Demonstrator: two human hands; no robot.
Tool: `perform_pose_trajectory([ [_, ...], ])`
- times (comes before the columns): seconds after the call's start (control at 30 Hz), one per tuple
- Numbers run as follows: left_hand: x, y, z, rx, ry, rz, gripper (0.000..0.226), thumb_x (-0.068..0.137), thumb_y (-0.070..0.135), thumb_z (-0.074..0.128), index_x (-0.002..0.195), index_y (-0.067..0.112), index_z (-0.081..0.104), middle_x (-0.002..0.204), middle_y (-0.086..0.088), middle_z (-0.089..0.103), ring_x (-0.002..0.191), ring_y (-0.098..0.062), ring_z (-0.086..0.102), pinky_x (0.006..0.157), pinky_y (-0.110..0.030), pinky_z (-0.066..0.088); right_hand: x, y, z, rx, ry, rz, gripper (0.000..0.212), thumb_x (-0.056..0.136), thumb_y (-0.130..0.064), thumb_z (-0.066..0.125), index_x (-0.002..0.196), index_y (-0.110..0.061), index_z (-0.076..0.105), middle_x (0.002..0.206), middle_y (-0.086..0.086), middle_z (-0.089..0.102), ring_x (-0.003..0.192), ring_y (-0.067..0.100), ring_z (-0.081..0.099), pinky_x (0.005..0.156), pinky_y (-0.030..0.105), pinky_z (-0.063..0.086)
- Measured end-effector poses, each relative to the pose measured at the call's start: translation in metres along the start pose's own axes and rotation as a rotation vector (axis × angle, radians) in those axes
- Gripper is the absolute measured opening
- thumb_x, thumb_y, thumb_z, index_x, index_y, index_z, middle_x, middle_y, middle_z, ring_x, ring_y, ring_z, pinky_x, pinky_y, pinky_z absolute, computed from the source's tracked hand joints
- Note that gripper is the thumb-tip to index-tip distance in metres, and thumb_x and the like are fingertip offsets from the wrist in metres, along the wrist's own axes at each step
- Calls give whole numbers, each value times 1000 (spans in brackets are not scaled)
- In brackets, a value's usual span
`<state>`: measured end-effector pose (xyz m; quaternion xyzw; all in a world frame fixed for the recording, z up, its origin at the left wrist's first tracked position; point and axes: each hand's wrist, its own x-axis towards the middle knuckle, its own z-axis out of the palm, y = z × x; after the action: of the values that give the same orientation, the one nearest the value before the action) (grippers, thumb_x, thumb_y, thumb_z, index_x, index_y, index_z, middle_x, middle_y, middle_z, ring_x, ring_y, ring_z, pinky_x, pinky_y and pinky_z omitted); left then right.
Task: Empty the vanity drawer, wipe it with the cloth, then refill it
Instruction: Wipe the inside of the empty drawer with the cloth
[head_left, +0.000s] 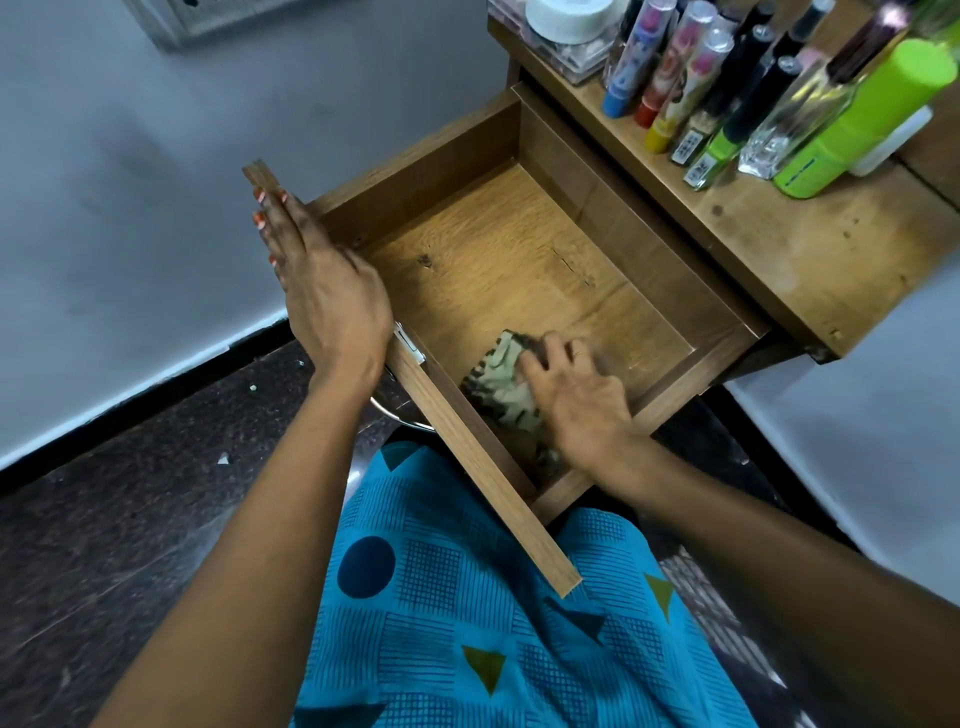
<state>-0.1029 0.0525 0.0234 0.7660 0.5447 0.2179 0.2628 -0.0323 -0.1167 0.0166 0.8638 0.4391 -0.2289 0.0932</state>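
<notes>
Drawer (509, 249) open before me, cloth (501, 379) in its near corner under my right hand (582, 400), bottles (727, 93) on vanity top (810, 244) behind

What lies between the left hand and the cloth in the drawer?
Head view: a small metal fitting on the drawer front, then bare drawer floor. Nothing else lies between the left hand and the cloth.

Patterned cloth (503, 387) lies bunched in open wooden drawer (613, 236).

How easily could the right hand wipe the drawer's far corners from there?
Probably yes: the right hand grips the cloth on the drawer floor, with nothing lying between it and those corners.
</notes>
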Motion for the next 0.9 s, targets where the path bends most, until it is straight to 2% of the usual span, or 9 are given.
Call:
perform_pose_trajectory([
  [0.13, 1, 0, 0, -1, -1, -3, 54, 96, 8, 27, 147, 5, 6, 157, -10, -1, 145, -23, -2, 120, -37, 13, 17, 44, -19, -123, 17, 149, 69, 79, -13, 67, 134, -25, 27, 141, 13, 24, 121, 33, 39, 85, 39, 47],
  [0.23, 1, 0, 0, -10, -6, 1, 54, 96, 8, 27, 146, 5, 6, 157, -11, -1, 145, -24, -2, 120, -36, 11, 25, 68, -28, -116, 30, 212, 58, 84, -10, 62, 131, -22, 31, 137, 16, 27, 106, 38, 53, 79, 43, 49],
  [0.3, 1, 1, 0, -9, 1, -4, 54, 96, 7, 26, 146, 4, 7, 157, -12, -1, 145, -25, -1, 120, -36, 11, 26, 72, -28, -66, 24, 193, 51, 85, -5, 59, 128, -21, 34, 135, 17, 27, 101, 38, 56, 80, 44, 52],
  [0.43, 1, 2, -1, -14, 1, -6, 54, 95, 6, 26, 146, 4, 6, 157, -12, -1, 145, -25, -1, 120, -36, 11, 16, 57, -22, 16, 36, 124, 51, 83, -7, 63, 125, -20, 36, 138, 17, 26, 103, 34, 55, 83, 40, 54],
  [0.53, 1, 2, -1, -13, 4, -4, 55, 95, 5, 26, 146, 4, 6, 157, -12, -1, 145, -26, -1, 120, -35, 11, 3, 28, -16, 68, -31, 66, 64, 78, -7, 68, 129, -23, 33, 142, 17, 21, 109, 32, 51, 88, 39, 53],
  [0.67, 1, 2, -1, -7, 3, -3, 55, 95, 5, 25, 146, 4, 6, 157, -12, -1, 145, -26, -1, 120, -36, 13, -10, -16, -6, 133, -103, -45, 71, 78, 11, 55, 136, -18, 28, 146, 17, 15, 113, 31, 48, 88, 35, 51],
  [0.77, 1, 2, -1, -8, 3, -3, 55, 95, 5, 26, 146, 5, 5, 157, -12, 0, 145, -26, 0, 120, -37, 14, -11, -27, -4, 129, -105, -5, 68, 78, 14, 52, 135, -13, 26, 142, 17, 19, 115, 33, 45, 86, 35, 47],
  [0.9, 1, 1, -2, 0, -2, 4, 55, 96, 7, 27, 146, 5, 5, 157, -11, -1, 145, -25, -1, 120, -35, 12, -14, -22, -4, 96, -87, 27, 67, 77, 16, 52, 133, -14, 28, 141, 17, 18, 111, 32, 47, 77, 33, 48],
])
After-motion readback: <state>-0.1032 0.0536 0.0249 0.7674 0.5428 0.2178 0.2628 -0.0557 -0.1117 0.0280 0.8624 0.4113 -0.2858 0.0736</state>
